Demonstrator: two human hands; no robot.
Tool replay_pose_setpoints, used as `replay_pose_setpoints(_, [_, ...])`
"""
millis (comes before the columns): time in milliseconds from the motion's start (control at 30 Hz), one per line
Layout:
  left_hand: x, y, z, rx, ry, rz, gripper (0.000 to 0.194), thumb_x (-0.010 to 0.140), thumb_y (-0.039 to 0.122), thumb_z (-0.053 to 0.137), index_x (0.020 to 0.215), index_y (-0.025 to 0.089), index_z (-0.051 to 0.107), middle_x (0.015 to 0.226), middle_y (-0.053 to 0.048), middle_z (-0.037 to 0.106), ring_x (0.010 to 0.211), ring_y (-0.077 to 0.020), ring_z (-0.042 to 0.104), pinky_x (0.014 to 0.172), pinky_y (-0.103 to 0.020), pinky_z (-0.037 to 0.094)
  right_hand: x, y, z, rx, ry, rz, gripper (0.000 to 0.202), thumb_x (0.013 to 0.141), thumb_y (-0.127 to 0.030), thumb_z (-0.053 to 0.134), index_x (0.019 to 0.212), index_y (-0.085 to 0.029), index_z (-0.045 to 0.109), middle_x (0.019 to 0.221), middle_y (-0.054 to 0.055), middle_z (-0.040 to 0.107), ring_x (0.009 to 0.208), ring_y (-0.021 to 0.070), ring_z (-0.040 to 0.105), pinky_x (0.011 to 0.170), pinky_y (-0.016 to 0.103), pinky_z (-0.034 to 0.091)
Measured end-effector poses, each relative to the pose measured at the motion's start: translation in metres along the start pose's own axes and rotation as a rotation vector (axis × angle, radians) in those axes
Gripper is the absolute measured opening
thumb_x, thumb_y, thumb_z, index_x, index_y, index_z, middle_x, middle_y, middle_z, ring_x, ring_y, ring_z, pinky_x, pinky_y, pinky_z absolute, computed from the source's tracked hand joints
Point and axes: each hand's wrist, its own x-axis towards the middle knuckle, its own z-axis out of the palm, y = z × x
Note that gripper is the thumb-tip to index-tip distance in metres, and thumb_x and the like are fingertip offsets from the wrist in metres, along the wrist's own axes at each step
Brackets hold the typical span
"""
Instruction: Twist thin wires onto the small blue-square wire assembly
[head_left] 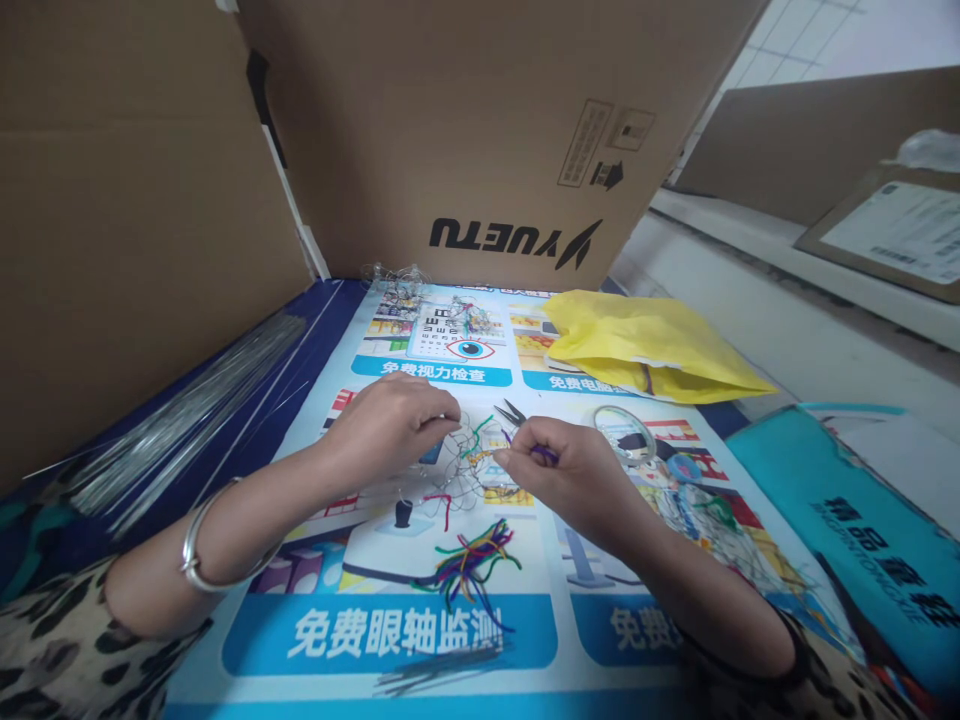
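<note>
My left hand (pixel 394 425) is closed in a pinch, its fingertips at the left side of a loose tangle of thin wire (pixel 476 470). What it pinches is too fine to make out. In my right hand (pixel 566 465) is a small tool with two pointed metal jaws (pixel 510 412), the jaws apart; the fingers hide most of it. Something purple shows at that palm. Bits of green and yellow cord (pixel 480 435) lie among the wire between both hands. Nearer me is a bundle of many-coloured cord pieces (pixel 480 560), with a red cord piece (pixel 448 505) above it.
Grey wire lengths (pixel 442 668) lie at the front, and a long wire bundle (pixel 195 420) at left. Wire tangles (pixel 401 285) sit at the back, more wire pieces (pixel 720 520) at right. A clear round ring (pixel 625 435), yellow bag (pixel 652 345) and cardboard walls (pixel 450 120) surround the printed sheet.
</note>
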Motion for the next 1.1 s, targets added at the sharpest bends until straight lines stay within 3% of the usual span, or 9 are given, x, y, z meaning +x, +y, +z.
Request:
replay_pose_setpoints(367, [-0.0024, 0.0002, 0.0049, 0.004, 0.04, 0.005, 0.015, 0.082, 0.018, 0.053, 0.075, 0.018, 0.066, 0.068, -0.001, 0.066, 0.068, -0.0143, 0.06, 0.069, -0.028, 0.044, -0.0031, -0.0011, 0.004, 0.039, 0.031, -0.095, 0.021, 0.072, -0.022, 0.059, 0.053, -0.017, 0.051, 0.044, -0.007, 0.039, 0.044, 0.0058, 0.032, 0.042, 0.02, 0.027])
replay_pose_setpoints(1100, [-0.0029, 0.0023, 0.0053, 0.003, 0.035, 0.018, 0.016, 0.081, 0.015, 0.051, 0.075, 0.018, 0.066, 0.068, -0.001, 0.066, 0.068, -0.0143, 0.06, 0.067, -0.027, 0.043, -0.0022, 0.0008, 0.0043, 0.031, 0.027, -0.065, 0.021, 0.072, -0.026, 0.059, 0.054, -0.018, 0.053, 0.044, -0.007, 0.039, 0.045, 0.0066, 0.032, 0.043, 0.02, 0.027])
